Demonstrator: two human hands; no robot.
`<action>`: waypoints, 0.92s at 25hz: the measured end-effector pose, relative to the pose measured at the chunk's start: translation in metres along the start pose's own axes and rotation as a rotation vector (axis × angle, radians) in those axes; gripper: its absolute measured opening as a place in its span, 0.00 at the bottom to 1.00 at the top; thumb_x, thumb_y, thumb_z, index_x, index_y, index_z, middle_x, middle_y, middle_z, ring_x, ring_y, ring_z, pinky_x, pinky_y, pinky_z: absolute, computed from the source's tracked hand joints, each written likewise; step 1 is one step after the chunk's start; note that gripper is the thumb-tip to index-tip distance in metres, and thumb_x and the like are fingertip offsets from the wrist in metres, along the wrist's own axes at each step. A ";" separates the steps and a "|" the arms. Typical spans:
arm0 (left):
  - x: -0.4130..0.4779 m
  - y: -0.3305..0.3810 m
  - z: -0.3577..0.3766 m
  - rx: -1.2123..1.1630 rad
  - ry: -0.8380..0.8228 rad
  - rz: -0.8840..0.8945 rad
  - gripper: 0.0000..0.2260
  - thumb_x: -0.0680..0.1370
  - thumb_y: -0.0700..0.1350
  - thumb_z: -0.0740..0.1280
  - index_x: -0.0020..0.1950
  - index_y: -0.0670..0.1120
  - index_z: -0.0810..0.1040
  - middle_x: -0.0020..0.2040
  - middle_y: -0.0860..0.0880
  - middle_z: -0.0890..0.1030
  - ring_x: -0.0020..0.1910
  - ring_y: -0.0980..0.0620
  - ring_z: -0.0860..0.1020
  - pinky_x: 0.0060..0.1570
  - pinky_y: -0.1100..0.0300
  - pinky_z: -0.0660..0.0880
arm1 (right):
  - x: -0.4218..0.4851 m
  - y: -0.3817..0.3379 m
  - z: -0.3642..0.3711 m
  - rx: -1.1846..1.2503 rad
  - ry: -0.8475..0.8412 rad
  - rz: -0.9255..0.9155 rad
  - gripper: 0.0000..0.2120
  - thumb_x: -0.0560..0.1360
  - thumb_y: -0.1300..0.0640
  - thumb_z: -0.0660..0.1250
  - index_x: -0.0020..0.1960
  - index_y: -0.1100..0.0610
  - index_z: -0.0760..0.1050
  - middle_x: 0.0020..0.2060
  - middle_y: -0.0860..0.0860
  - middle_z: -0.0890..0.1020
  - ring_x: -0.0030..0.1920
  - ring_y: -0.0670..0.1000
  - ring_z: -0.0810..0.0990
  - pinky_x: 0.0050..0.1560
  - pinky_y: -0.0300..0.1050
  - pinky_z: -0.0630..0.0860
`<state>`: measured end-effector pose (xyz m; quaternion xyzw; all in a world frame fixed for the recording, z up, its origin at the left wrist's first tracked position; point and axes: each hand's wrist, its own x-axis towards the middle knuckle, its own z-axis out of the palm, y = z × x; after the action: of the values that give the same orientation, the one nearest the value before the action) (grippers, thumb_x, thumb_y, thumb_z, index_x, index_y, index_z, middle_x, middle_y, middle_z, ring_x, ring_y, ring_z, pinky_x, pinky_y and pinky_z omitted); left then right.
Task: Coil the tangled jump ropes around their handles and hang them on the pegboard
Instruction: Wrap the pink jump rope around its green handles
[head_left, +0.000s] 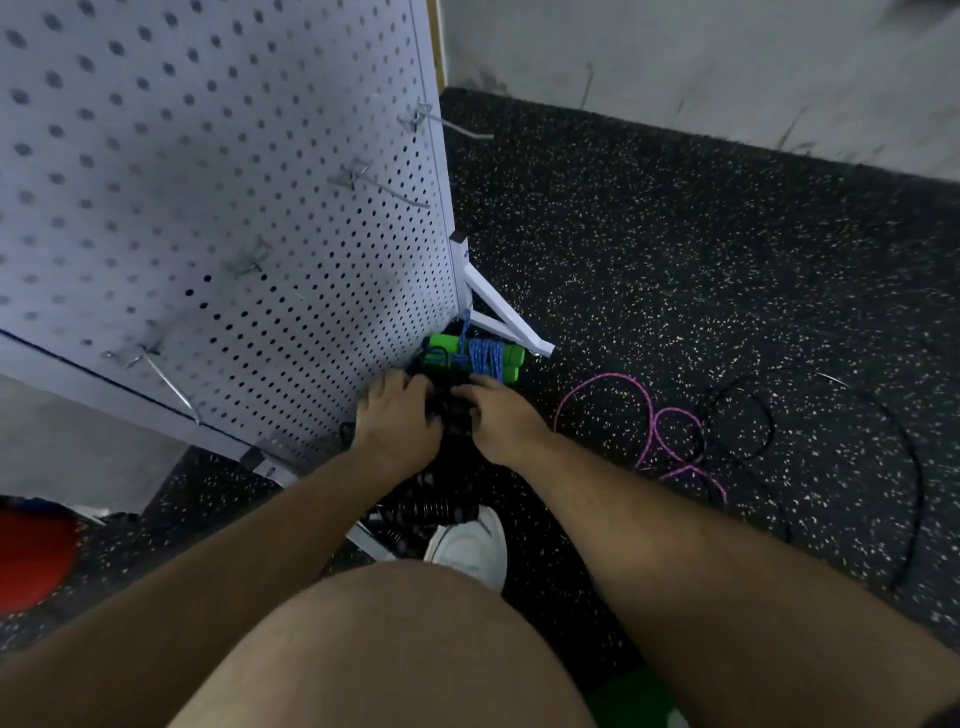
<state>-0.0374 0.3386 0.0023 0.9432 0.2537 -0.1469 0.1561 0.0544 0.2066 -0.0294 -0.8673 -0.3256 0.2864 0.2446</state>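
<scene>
Head: two hands (399, 423) (500, 422), one black bundle (441, 491)

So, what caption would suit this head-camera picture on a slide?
By the pegboard, left hand and right hand meet on a dark rope bundle; a coiled green-handled rope lies just beyond.

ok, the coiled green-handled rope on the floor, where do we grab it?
Across the blue-wrapped middle of the green-handled rope, from above: its handles lie flat, side by side, so one grip spans both. The pegboard and its leg crowd the far side.
</scene>
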 end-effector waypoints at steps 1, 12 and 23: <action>0.000 0.006 0.003 -0.004 0.026 0.060 0.19 0.79 0.52 0.64 0.68 0.49 0.70 0.67 0.45 0.69 0.69 0.42 0.65 0.69 0.44 0.63 | 0.000 0.001 0.004 -0.019 -0.008 -0.002 0.25 0.79 0.61 0.61 0.76 0.51 0.68 0.78 0.55 0.64 0.77 0.55 0.64 0.74 0.47 0.64; -0.013 0.113 0.066 -0.037 -0.083 0.617 0.16 0.78 0.53 0.58 0.61 0.46 0.73 0.58 0.46 0.75 0.59 0.43 0.73 0.55 0.48 0.69 | -0.101 0.107 -0.024 -0.109 -0.003 0.154 0.16 0.80 0.56 0.58 0.67 0.56 0.72 0.57 0.57 0.74 0.56 0.60 0.75 0.58 0.57 0.75; -0.012 0.197 0.192 0.480 -0.460 1.082 0.34 0.74 0.62 0.68 0.74 0.46 0.66 0.69 0.48 0.68 0.68 0.46 0.67 0.67 0.51 0.65 | -0.184 0.224 0.003 -0.003 -0.214 0.459 0.20 0.75 0.52 0.67 0.65 0.56 0.72 0.60 0.58 0.77 0.61 0.60 0.76 0.60 0.51 0.75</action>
<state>0.0179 0.1001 -0.1246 0.8909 -0.3392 -0.2991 0.0429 0.0328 -0.0719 -0.1063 -0.8835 -0.1447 0.4243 0.1360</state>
